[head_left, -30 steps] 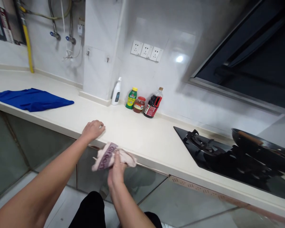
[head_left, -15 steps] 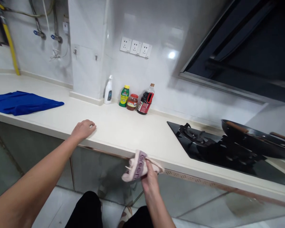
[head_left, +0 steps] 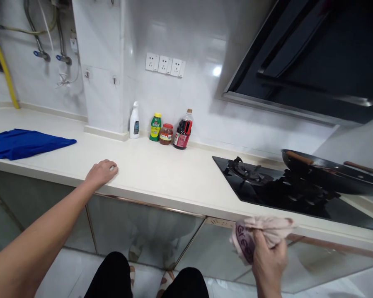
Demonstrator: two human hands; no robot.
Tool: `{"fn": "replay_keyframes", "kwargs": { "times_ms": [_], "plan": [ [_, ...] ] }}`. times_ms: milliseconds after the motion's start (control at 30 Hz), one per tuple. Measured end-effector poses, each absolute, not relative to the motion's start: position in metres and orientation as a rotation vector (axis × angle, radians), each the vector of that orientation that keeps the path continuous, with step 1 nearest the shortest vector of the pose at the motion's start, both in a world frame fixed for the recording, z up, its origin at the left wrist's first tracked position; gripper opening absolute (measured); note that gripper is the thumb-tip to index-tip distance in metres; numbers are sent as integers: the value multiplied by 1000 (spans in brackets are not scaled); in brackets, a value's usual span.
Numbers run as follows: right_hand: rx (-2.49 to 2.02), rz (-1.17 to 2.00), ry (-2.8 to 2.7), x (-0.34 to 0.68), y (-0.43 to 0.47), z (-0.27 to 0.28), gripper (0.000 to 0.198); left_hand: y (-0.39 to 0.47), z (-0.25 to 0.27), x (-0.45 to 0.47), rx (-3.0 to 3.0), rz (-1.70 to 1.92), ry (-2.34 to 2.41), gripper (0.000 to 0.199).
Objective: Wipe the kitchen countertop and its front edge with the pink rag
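Note:
My right hand (head_left: 270, 258) is closed around a bunched pale pink cloth (head_left: 275, 229). A purple band with lettering shows on the cloth's left side. Hand and cloth are in front of the counter's front edge, below the stove, and slightly blurred. My left hand (head_left: 102, 171) rests on the white countertop (head_left: 161, 174) near its front edge, the fingers curled into a loose fist. A small light gap shows between its thumb and finger, and I see nothing held there.
A blue cloth (head_left: 25, 142) lies on the left of the counter. Along the wall stand a white spray bottle (head_left: 134, 122), a green bottle (head_left: 155, 128), a red-lidded jar (head_left: 165, 134) and a dark sauce bottle (head_left: 182, 131). A wok (head_left: 332, 176) sits on the black gas stove (head_left: 255, 192), under a hood (head_left: 313, 62).
My right hand has moved right along the counter's front edge with the pink cloth, from mid-counter to below the stove. My left hand stays on the countertop; the view has shifted slightly.

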State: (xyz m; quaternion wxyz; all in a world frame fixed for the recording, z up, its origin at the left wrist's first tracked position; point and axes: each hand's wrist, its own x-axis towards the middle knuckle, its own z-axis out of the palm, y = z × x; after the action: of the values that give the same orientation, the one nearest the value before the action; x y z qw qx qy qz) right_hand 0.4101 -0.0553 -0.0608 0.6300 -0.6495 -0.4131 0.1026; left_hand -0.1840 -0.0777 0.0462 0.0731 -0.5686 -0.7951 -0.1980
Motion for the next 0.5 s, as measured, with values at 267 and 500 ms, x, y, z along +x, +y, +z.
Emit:
{"fn": "replay_keyframes", "kwargs": {
  "times_ms": [267, 500],
  "plan": [
    [-1348, -244, -1508, 294, -12, -36, 63, -78, 48, -183, -1680, -694, -2414, 44],
    [-925, -119, -1974, 131, -68, -39, 50, -99, 38, -147, -1568, -947, -2303, 49]
  ]
}}
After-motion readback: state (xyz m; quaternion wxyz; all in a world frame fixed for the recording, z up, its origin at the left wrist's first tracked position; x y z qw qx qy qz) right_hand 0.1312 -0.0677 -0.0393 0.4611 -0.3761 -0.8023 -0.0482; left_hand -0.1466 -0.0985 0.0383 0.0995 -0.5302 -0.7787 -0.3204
